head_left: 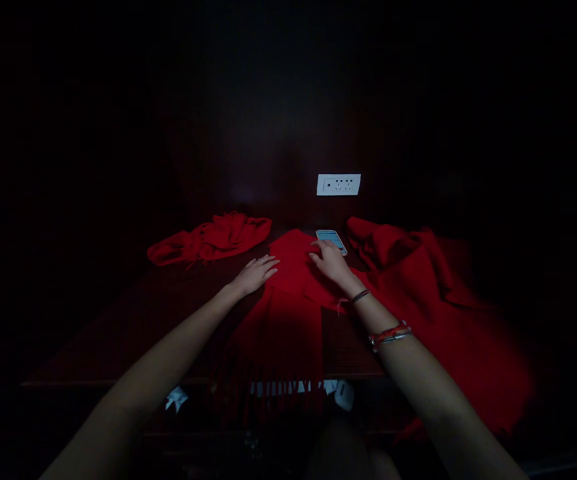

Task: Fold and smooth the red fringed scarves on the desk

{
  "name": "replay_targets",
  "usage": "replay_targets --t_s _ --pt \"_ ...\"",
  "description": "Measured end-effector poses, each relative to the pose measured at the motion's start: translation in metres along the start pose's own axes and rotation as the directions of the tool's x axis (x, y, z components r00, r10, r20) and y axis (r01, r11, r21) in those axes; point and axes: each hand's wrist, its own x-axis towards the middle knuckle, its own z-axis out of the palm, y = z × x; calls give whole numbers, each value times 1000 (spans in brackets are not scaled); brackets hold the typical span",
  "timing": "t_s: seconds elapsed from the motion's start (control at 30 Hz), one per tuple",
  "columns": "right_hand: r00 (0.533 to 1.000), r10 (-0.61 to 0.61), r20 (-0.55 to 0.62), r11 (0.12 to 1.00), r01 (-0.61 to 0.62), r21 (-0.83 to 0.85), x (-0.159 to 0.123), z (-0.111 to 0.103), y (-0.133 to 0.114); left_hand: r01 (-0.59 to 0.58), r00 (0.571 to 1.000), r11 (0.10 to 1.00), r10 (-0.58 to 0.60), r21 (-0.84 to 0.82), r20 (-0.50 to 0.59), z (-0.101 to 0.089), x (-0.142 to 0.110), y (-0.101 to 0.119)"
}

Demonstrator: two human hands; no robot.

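A red fringed scarf (293, 320) lies on the dark table in front of me, its tasselled end hanging over the front edge. My left hand (257, 273) rests at the scarf's left side, fingers stretched out flat and touching the cloth. On the other side, my right hand (330, 260) is over the scarf's right edge, fingers apart and slightly bent, with nothing seen in them. The cloth continues from under my right wrist into a large spread of red fabric (418, 287) at the right, which drapes over the table's front.
Back left lies a bunched red cloth (228, 237). A lit phone (332, 240) is just beyond my right hand. The wall behind carries a white socket plate (338, 185). Below the table's front edge (88, 383) are white items, including a small rounded one (344, 395). The surroundings are very dark.
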Motion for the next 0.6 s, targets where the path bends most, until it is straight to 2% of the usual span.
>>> replay_targets --t_s 0.07,0.13,0.23,0.3,0.4,0.47,0.6 --pt "989 -72 132 996 64 68 -10 -3 -10 43 994 998 -38 47 -107 -4 -2 3" --pt "942 -115 316 992 95 77 -22 -2 -13 73 989 997 -69 23 -130 -12 -8 7" --pt "868 -88 488 996 84 30 -36 1 -8 90 996 988 -89 -126 11 -26 -21 13" --pt "848 -86 524 996 84 27 -38 2 -1 75 990 976 -48 -203 135 -33 -27 17" --pt "847 -115 519 993 100 56 -32 5 10 25 973 976 26 -217 228 -40 -32 23" --pt "851 -151 503 988 120 94 -26 7 16 3 972 988 34 -155 231 -41 -33 28" --pt "874 -206 440 975 143 172 -21 11 24 64 982 997 -70 44 177 -37 -35 37"
